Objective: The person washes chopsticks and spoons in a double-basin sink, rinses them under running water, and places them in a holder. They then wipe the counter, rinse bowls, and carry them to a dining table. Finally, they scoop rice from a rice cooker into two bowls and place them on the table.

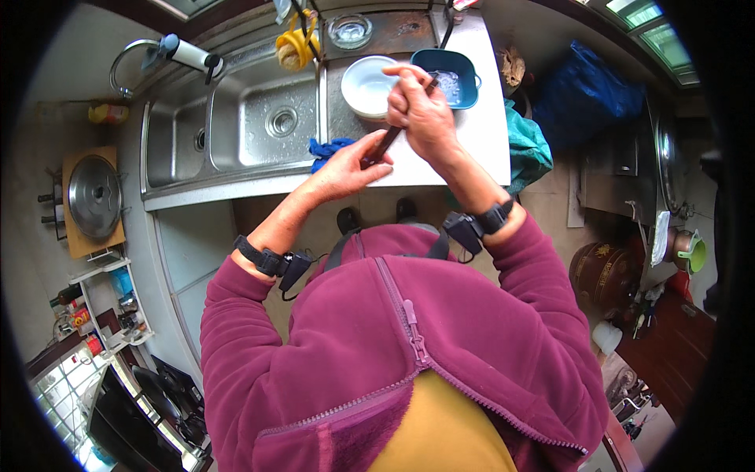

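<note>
A dark brown, stick-shaped utensil (pixel 389 140) slants across the front of the white counter; whether it is one piece or a bundle of chopsticks I cannot tell. My right hand (pixel 423 112) grips its upper part, and a short end sticks out past the fingers. Lower down, my left hand (pixel 357 162) has its thumb and fingers around the other end. Just behind my right hand are a white bowl (pixel 367 88) and a dark teal plastic basin (pixel 470 88) with something clear and shiny inside. Part of the bowl's right side is hidden by my fingers.
The double stainless-steel sink (pixel 248 159) lies left of the bowl, its faucet (pixel 191 56) at the back. A blue cloth (pixel 330 152) is bunched by my left hand. Behind stand a yellow basket (pixel 298 44) and a glass ashtray (pixel 350 30). A green plastic bag (pixel 527 147) hangs at the counter's right edge.
</note>
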### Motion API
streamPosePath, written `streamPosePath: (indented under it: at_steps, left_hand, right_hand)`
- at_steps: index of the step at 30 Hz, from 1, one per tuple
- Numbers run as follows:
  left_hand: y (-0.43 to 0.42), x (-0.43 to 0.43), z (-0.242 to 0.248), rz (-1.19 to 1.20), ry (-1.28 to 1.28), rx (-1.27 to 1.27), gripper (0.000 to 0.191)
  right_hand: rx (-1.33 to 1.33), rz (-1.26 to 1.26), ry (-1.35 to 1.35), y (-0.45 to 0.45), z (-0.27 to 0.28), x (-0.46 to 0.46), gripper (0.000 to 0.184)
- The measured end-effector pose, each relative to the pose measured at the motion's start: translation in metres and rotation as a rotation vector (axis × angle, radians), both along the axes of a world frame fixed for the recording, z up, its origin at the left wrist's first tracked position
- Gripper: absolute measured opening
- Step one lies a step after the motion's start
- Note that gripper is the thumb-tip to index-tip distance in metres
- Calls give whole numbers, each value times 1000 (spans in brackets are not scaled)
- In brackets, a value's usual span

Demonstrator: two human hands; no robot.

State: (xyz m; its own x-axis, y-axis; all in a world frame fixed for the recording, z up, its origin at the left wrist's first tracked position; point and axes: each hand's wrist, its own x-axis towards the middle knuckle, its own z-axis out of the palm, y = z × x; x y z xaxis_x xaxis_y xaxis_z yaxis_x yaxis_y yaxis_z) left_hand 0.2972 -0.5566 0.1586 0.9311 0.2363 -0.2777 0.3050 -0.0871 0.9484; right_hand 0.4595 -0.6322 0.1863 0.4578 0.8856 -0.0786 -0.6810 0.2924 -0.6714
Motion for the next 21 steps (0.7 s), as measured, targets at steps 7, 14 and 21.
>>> streamPosePath:
  at_steps: [7,14,21]
  left_hand:
    - [55,-133,-9,500,151,-203,25]
    - [93,-281,-17,944,-126,-308,22]
    - [107,-323,-31,1050,-126,-317,26]
  right_hand:
    - [-62,344,-610,56,-47,-61,61]
    - [-268,696,-2226,40,-108,-92,99]
    - [-317,631,-2211,63,-124,-99,55]
